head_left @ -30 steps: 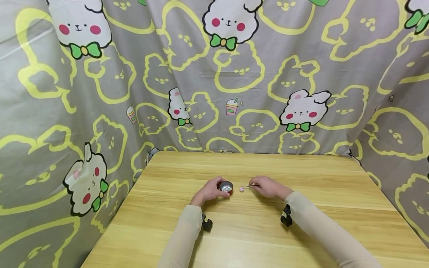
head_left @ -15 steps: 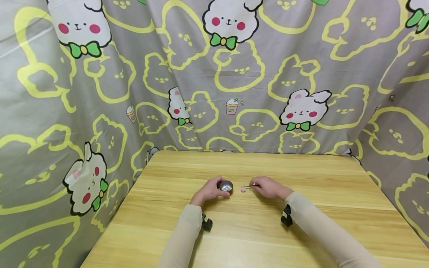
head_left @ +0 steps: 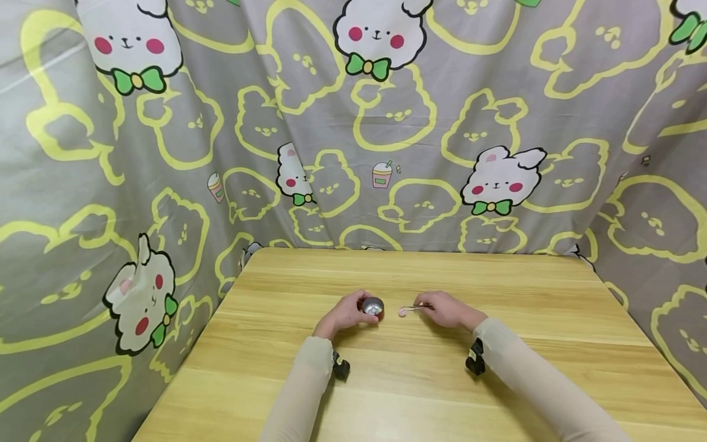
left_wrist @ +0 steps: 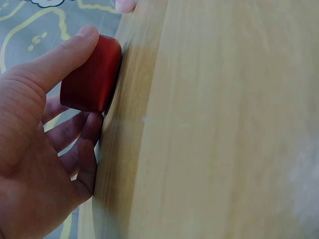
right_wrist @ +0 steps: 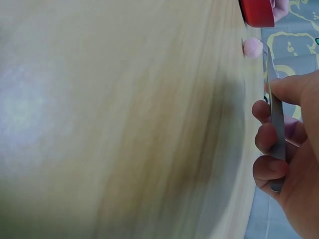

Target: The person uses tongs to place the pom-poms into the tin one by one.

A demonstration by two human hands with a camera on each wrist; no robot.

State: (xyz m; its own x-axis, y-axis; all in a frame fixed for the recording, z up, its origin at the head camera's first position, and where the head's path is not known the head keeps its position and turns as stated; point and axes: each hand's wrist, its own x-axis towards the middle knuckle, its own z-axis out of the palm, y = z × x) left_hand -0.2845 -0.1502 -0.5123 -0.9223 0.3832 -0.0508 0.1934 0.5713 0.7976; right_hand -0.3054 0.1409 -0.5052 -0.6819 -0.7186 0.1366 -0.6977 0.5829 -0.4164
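Note:
My left hand grips a small round red tin on the table, thumb on one side and fingers on the other. In the head view its silvery inside shows some small pale pieces, too small to make out. My right hand holds a pair of metal tweezers, fingers curled round the shanks and thumb pressed on them. A small fuzzy pink ball is at the tweezers' tips, low at the tabletop and a little right of the tin. Whether the tips pinch the ball cannot be told.
The light wooden table stretches around both hands. Behind it and at its sides hangs a grey curtain with cartoon figures. A black wrist camera sits at the left cuff, another black camera at the right.
My right hand, the tweezers and the pink ball have shifted slightly to the right, away from the tin. The left hand and the tin have stayed in place.

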